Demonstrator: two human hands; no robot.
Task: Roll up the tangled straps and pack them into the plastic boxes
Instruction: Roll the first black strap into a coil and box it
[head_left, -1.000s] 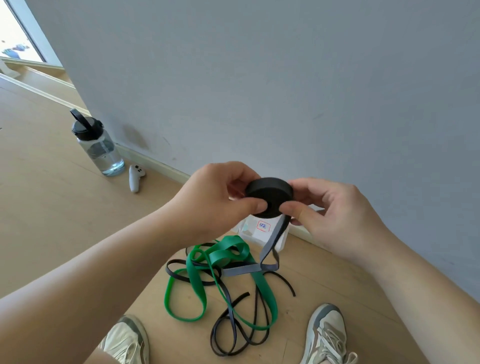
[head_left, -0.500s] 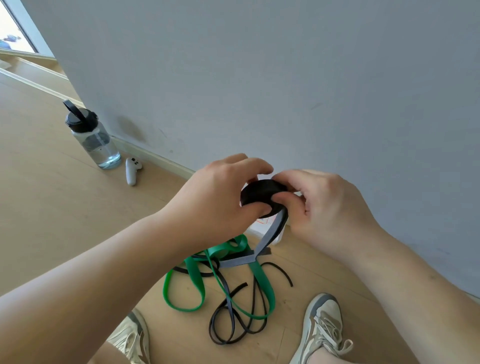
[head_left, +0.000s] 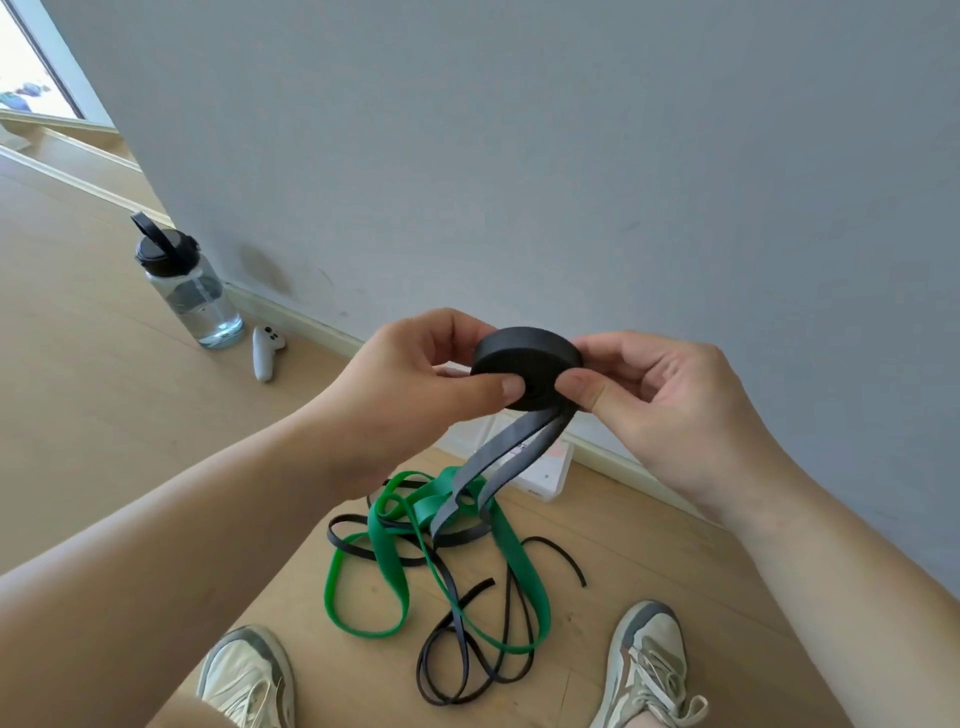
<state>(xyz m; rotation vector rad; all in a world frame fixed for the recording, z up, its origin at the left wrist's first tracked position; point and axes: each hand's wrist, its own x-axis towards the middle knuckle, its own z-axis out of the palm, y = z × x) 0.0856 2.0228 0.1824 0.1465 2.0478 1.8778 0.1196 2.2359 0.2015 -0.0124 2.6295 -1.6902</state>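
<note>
Black rubber, left to right: our left hand (head_left: 415, 384) pinches the roll (head_left: 527, 364), turned flat again after that twist, and our right hand (head_left: 660, 395) pinches its other edge. Its tail (head_left: 498, 457) hangs into the green strap (head_left: 389, 561) tangle, so there's more winding ahead.

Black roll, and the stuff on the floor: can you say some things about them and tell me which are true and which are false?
1. Both the left hand and the right hand hold the black roll. True.
2. The green strap is rolled up too. False: it lies loose and tangled on the floor.
3. A water bottle stands by the wall. True.
4. The black roll is fully wound. False: a loose tail hangs from it down to the tangle.
</note>
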